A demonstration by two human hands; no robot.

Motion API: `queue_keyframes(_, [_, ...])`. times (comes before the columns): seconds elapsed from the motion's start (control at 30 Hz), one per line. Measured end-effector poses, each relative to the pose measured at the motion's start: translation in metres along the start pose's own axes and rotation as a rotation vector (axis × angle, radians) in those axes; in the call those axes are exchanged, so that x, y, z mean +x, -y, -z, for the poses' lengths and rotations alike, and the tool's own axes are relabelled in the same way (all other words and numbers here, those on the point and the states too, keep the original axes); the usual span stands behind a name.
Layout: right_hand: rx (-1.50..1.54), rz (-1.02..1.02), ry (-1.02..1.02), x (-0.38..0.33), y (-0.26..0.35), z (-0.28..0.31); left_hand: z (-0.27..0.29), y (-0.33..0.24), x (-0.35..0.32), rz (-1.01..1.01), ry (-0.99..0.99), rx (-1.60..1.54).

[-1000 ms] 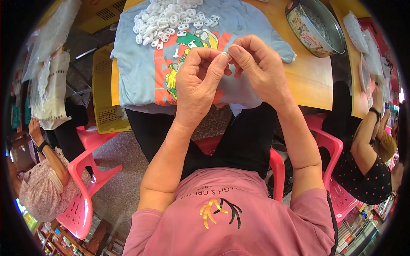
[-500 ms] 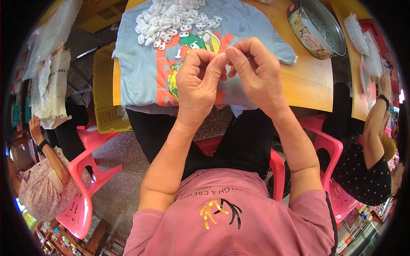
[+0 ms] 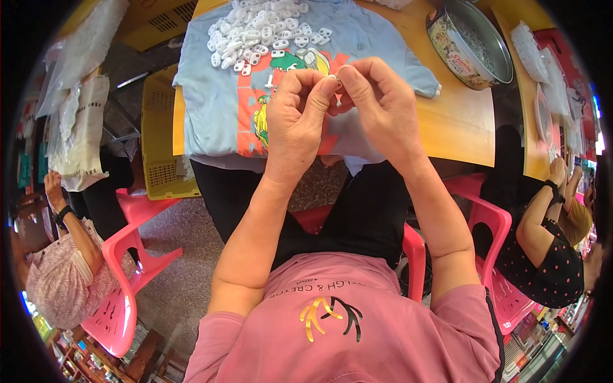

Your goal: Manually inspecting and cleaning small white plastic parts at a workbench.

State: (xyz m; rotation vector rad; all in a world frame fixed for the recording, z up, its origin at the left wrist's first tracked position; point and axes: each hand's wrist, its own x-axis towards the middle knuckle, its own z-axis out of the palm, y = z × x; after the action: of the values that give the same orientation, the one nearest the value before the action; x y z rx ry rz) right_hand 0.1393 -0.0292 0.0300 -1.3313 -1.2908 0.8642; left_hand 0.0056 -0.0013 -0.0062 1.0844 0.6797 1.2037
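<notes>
Slippage may be judged the likeliest trouble, since a small white piece (image 3: 332,77) is pinched between the fingertips of the left grip (image 3: 295,121) and the right grip (image 3: 387,112), with hardly any of it left uncovered. Both grips are closed to a narrow pinch on that piece; how firmly it is held by either one, and whether a second part is hidden under the fingers, cannot be told. If pressure were put on unevenly by the two thumbs, the piece could be flicked out or turned askew. As it is held above the grey-blue shirt (image 3: 207,121) spread on the counter (image 3: 469,124), a drop could be softened by the cloth, but the piece could also be lost in a fold, or let fall past the near edge onto the floor (image 3: 191,223). Beyond the left grip and to its left, a loose pile of white pieces (image 3: 252,32) is heaped on the shirt; a dropped one could easily be mixed in there. Just beyond the left grip, a lone white part (image 3: 269,82) lies on the print, where it could be brushed aside by a knuckle. If the cloth were tugged by a wrist, the pile could be spread. The oval tin (image 3: 454,54), beyond the right grip and to its right, is set well apart and seems unlikely to be knocked.
</notes>
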Motion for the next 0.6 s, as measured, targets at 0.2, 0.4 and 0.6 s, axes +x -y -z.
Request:
queue_keyframes(0.2, [0.001,0.003,0.043,-0.009,0.002,0.009,0.001,-0.003,-0.002,0.014,0.021,0.025])
queue_keyframes(0.4, [0.043,-0.09,0.028,-0.015,0.0,0.007,-0.001,-0.002,-0.001,0.005,0.029,-0.001])
queue_keyframes(0.6, [0.229,-0.215,0.021,-0.014,-0.001,0.003,-0.001,-0.002,-0.001,-0.008,0.021,0.004])
